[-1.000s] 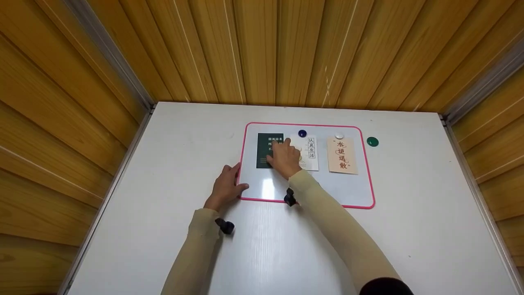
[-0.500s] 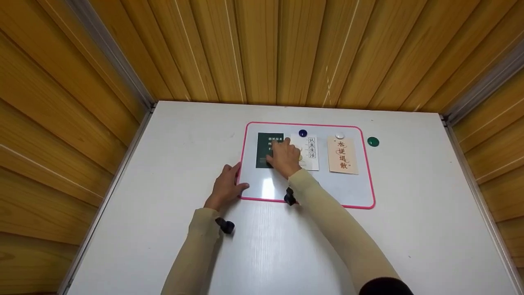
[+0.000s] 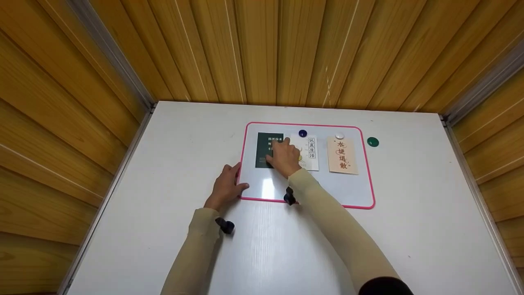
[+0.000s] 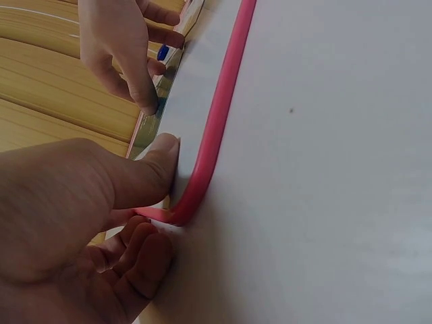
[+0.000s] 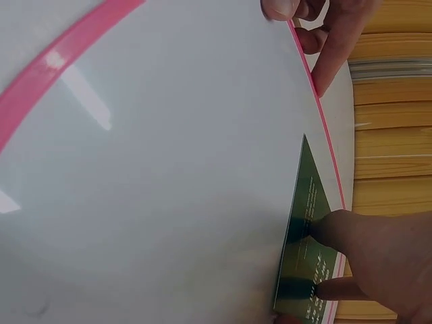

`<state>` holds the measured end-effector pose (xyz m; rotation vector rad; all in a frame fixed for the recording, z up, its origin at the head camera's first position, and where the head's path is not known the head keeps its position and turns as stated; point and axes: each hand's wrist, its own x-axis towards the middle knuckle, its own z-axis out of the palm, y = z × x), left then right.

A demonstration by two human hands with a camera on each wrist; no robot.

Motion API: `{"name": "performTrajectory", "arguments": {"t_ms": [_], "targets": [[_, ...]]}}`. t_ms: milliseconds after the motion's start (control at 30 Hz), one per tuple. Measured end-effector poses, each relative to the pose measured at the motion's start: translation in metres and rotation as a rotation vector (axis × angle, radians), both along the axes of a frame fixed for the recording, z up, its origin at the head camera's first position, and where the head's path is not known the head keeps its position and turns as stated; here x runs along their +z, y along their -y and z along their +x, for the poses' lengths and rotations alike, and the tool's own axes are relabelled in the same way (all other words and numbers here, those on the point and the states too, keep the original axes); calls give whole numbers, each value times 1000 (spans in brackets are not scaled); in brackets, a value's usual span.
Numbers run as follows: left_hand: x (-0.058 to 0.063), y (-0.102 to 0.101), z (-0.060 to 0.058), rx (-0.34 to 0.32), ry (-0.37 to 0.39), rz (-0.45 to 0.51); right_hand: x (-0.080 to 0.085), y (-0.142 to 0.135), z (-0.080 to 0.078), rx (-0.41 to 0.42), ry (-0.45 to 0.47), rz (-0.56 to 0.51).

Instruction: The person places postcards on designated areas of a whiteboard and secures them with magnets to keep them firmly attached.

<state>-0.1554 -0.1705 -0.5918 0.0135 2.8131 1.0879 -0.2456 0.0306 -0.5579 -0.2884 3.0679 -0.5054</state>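
Note:
A whiteboard [image 3: 319,190] with a pink rim lies on the white table. My left hand [image 3: 224,186] grips its left edge near the lower corner; in the left wrist view the thumb [image 4: 158,165] lies over the face and the curled fingers sit at the rim's underside. My right hand [image 3: 286,156] touches a dark green card [image 3: 263,151] with thumb and fingertips spread on it, the card flat on the board. That hand partly covers a white card [image 3: 313,164] beside it. Farther right lies a peach card [image 3: 343,157] with brown lettering.
A dark blue magnet [image 3: 302,133] sits at the white card's top edge, and a white magnet [image 3: 339,135] at the peach card's top. Off the board to the right, a green magnet [image 3: 372,141] rests on the table [image 3: 417,184]. Wood-patterned panels [image 3: 254,53] enclose the back and sides.
The green card has slid very slightly left under my right fingertips. Both hands otherwise keep their places.

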Motion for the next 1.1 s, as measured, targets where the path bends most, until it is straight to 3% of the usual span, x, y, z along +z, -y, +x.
{"name": "performTrajectory", "arguments": {"t_ms": [1100], "targets": [[-1, 2, -1, -24, -14, 4, 9, -10, -3, 38, -28, -37]]}}
